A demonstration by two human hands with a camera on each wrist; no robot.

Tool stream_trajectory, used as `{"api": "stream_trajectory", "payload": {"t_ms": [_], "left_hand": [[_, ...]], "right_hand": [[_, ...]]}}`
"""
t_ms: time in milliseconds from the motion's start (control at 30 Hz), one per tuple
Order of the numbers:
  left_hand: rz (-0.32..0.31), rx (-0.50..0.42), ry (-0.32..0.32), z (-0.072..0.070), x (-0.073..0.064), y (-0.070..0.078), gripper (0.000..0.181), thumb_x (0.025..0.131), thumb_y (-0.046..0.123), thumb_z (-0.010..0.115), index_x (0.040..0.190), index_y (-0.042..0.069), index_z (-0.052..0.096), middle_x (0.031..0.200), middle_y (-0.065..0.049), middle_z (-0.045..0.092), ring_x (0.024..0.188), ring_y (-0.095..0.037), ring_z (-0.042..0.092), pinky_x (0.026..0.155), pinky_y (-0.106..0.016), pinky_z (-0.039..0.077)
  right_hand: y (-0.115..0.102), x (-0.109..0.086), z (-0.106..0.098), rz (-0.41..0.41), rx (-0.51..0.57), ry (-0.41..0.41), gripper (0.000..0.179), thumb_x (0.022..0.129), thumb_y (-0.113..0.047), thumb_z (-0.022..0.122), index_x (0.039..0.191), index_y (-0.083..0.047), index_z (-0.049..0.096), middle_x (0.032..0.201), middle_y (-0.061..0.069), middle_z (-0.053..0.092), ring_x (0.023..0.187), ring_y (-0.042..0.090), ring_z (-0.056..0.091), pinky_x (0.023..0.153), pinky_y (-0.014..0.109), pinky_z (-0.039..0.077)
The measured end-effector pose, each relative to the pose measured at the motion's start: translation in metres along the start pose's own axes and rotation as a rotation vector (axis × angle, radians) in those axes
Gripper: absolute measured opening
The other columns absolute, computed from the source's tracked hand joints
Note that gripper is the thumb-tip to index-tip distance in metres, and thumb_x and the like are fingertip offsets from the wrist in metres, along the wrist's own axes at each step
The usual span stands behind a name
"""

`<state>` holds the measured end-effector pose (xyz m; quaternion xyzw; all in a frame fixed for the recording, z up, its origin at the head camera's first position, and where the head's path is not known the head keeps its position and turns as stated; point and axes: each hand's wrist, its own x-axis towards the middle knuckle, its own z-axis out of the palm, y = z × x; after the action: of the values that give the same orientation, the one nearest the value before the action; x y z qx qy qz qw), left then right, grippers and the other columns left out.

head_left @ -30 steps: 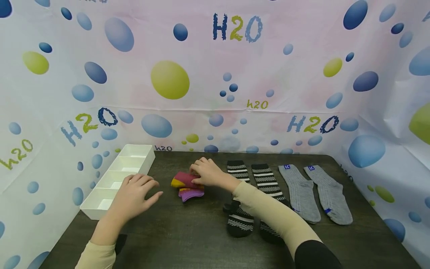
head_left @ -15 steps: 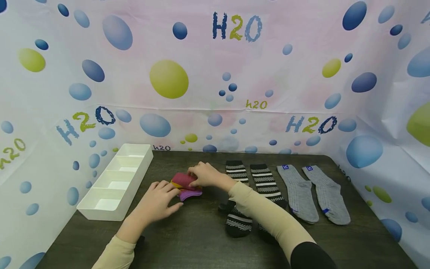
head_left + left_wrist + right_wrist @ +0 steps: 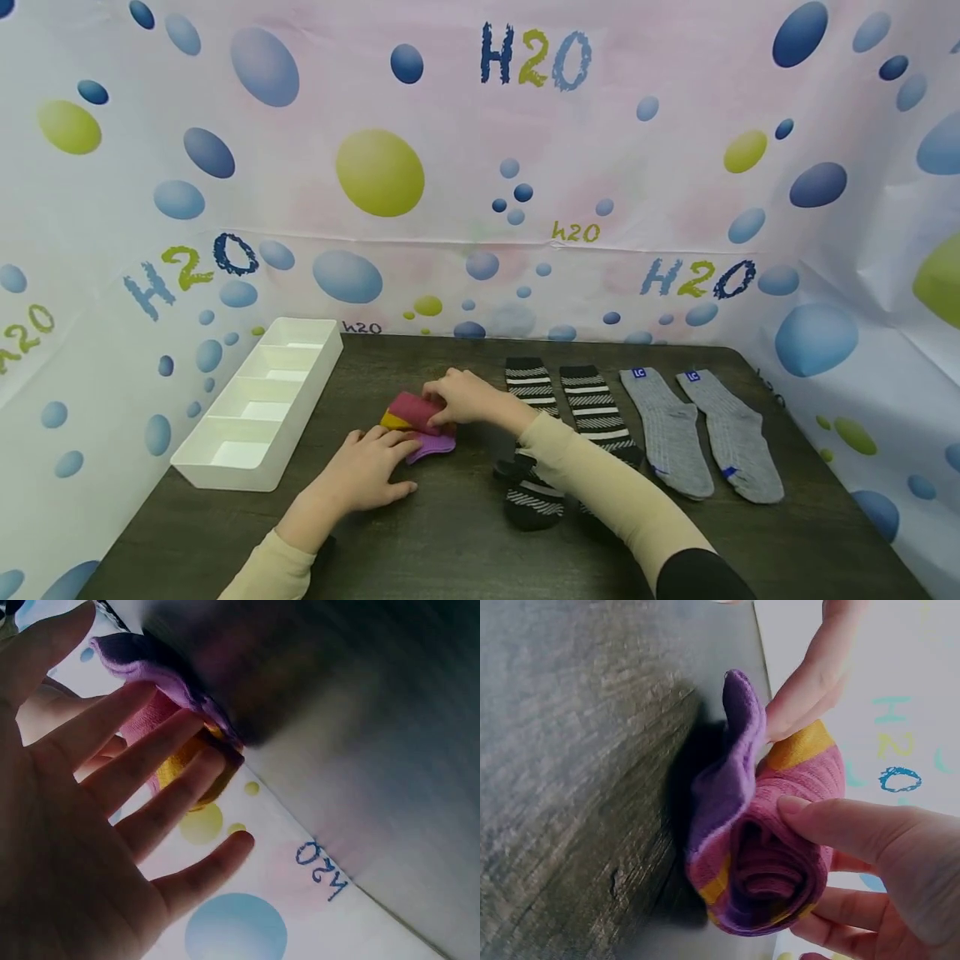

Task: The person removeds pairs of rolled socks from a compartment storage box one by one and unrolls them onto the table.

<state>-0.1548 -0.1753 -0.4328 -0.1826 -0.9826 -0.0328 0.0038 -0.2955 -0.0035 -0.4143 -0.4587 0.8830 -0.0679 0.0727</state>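
Note:
A rolled pair of socks, maroon with yellow bands and a purple end, lies on the dark table. My right hand grips one end of the roll, thumb on top and fingers behind it. The right wrist view shows the coiled end of the roll and a purple flap sticking out. At the roll's other side is my left hand, its fingers spread and nearly straight. In the left wrist view the left fingers overlap the socks with their tips at the yellow part.
A white tray with several compartments stands at the left. Right of the roll lie two black-and-white striped socks, partly under the right forearm, then two grey socks. A patterned sheet hangs behind the table.
My left hand has moved right, from beside the tray to the rolled socks. The right hand stays at the roll, which has turned slightly and its top looks more tightly coiled.

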Motion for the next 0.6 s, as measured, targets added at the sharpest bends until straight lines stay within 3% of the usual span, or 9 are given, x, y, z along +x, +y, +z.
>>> {"api": "stream_trajectory", "payload": {"t_ms": [267,400,600], "left_hand": [[-0.057,-0.064,-0.083,-0.001,-0.002,0.008,0.058,0.081,0.047,0.074,0.132,0.023,0.061,0.140,-0.005,0.056,0.124,-0.034,0.053,0.091,-0.060,0.043],[-0.074,-0.068,-0.094,-0.002,-0.003,0.008,0.059,0.079,0.046,0.076,0.132,0.025,0.061,0.142,-0.004,0.054,0.123,-0.034,0.053,0.092,-0.060,0.043],[-0.066,-0.061,-0.093,-0.003,-0.003,0.009,0.058,0.078,0.045,0.076,0.131,0.025,0.062,0.141,-0.003,0.056,0.118,-0.032,0.054,0.093,-0.060,0.043]], "right_hand": [[-0.012,-0.004,-0.003,0.021,-0.188,0.008,0.043,0.086,-0.053,0.068,0.120,-0.027,0.063,0.108,-0.008,0.069,0.101,0.014,0.055,0.084,0.033,0.044],[-0.022,-0.001,0.000,0.024,-0.307,0.036,0.054,0.085,-0.058,0.066,0.128,-0.025,0.059,0.119,-0.006,0.067,0.107,0.017,0.055,0.087,0.034,0.044],[-0.026,0.009,0.002,0.042,-0.416,0.071,0.060,0.084,-0.060,0.066,0.130,-0.023,0.059,0.121,-0.004,0.067,0.107,0.017,0.055,0.085,0.033,0.043]]}}
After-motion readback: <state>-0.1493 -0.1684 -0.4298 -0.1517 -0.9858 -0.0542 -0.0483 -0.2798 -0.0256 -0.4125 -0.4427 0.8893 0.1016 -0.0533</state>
